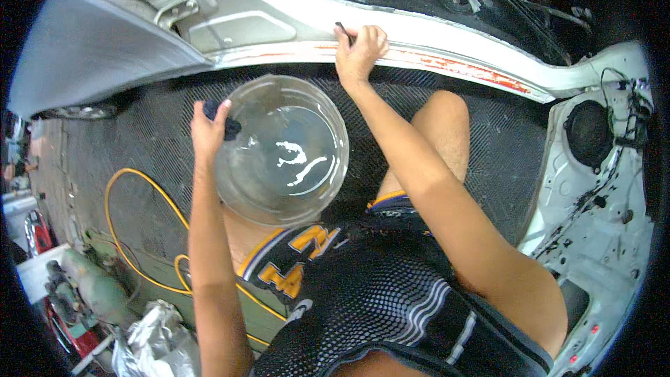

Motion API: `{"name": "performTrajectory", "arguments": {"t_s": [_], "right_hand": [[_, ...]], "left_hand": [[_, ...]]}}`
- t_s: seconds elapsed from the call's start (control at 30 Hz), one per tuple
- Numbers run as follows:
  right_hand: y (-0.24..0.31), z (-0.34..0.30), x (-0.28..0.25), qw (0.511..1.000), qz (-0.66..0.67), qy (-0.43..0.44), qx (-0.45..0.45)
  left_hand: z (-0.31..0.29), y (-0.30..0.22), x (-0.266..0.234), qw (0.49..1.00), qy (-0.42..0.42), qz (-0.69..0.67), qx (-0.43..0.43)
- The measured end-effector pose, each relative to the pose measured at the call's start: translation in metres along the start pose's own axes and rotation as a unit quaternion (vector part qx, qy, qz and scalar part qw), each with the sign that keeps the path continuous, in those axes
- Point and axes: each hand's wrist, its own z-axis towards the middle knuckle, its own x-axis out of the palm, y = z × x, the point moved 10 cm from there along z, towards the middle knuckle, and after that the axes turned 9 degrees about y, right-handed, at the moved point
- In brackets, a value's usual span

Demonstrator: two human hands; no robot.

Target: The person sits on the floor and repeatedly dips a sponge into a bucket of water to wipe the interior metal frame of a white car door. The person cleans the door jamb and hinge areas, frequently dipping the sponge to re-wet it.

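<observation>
My left hand [204, 131] is closed on a dark, bunched cloth [229, 128] at the left rim of a clear round tub [340, 120]. Water appears to fill the tub's bottom, where light glints. Higher up, my right hand [362, 54] rests at a white car door sill [426, 40], its fingers pinching a thin, dark piece [340, 29] whose kind I cannot make out. Orange-red streaks [464, 68] run along the sill's lower edge, mostly to the right of that hand.
A white door panel with a black round speaker [587, 135] stands at the right, and a grey door [105, 49] at the left. Beneath the tub lies a black ribbed mat [157, 139]. A yellow hose [109, 199] loops at lower left, near a green compressor tank [91, 276] and crumpled silvery sheeting [157, 345].
</observation>
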Motion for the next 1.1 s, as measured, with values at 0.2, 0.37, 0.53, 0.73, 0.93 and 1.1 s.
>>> {"name": "performTrajectory", "arguments": {"t_s": [0.2,0.37,0.53,0.73,0.93,1.1], "right_hand": [[0.035,0.011,0.023,0.995,0.026,0.050,-0.084],[-0.027,0.010,-0.034,0.995,0.051,0.076,-0.050],[0.003,0.008,-0.047,0.977,0.114,0.151,-0.096],[-0.019,0.015,-0.031,0.962,0.101,0.205,-0.147],[0.025,0.048,0.017,0.936,0.145,0.222,-0.232],[0.070,0.055,0.066,0.931,0.151,0.243,-0.226]], "left_hand": [[-0.041,-0.073,-0.018,0.943,-0.170,0.136,0.252],[-0.081,-0.073,0.119,0.939,0.255,0.146,0.179],[-0.168,0.048,0.283,0.698,0.658,0.281,0.036],[-0.157,-0.025,0.252,0.714,0.689,0.114,-0.044],[0.000,-0.237,0.094,0.868,0.452,-0.115,0.171],[0.092,-0.307,0.060,0.956,0.103,0.137,0.240]]}}
